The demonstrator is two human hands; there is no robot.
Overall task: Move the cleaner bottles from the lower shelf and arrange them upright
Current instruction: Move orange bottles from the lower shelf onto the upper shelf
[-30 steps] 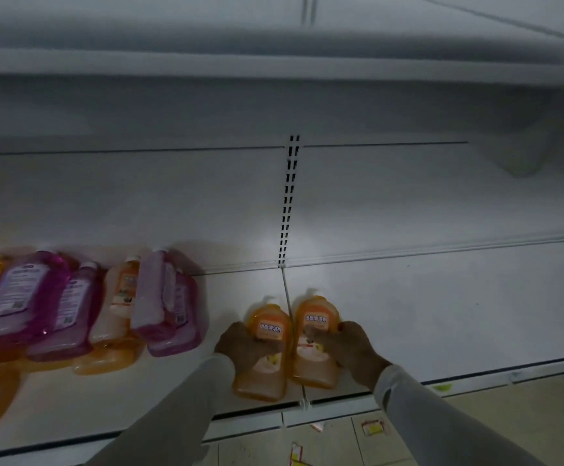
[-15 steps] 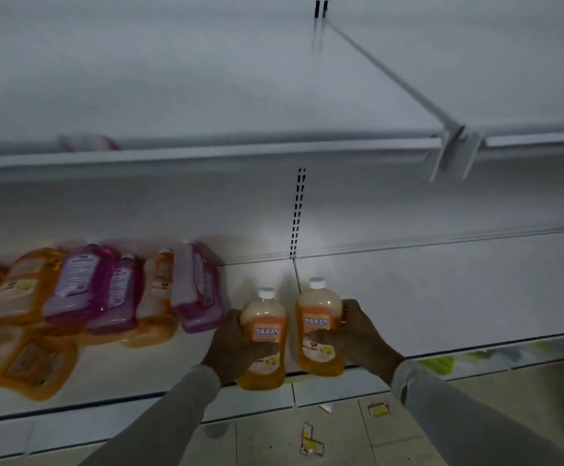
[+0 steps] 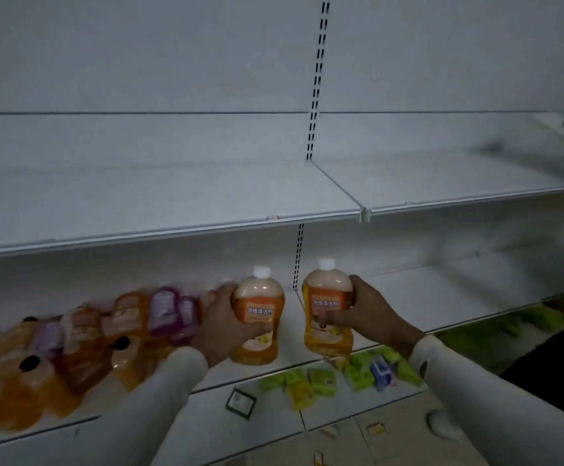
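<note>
Head view, bottom of frame: two pale sleeves run up to the hands. Left hand wraps the left orange bottle from its left side, fingers curled round the label. Right hand grips the right orange bottle from its right side, thumb across the front. Both bottles upright, white caps on top, held apart just above centre-bottom of frame, in front of the lower shelf

Left of frame: the rest of the cleaner bottles, orange and purple, lie in a heap on the same lower shelf, blurred. Below centre-right: small green and blue packets on the bottom level

Further back, mid frame: the upper shelf, bare where visible. Blurred shape at right edge, can't tell what

Step, my read: mid-carry, pair lifted off the lower shelf. Next: raise both over the upper shelf's front lip, set them down on their bases side by side, let go only once they stand

Vs 0.5 s ago: bottles higher and further apart, view tilted up, upper shelf surface now visible
</note>
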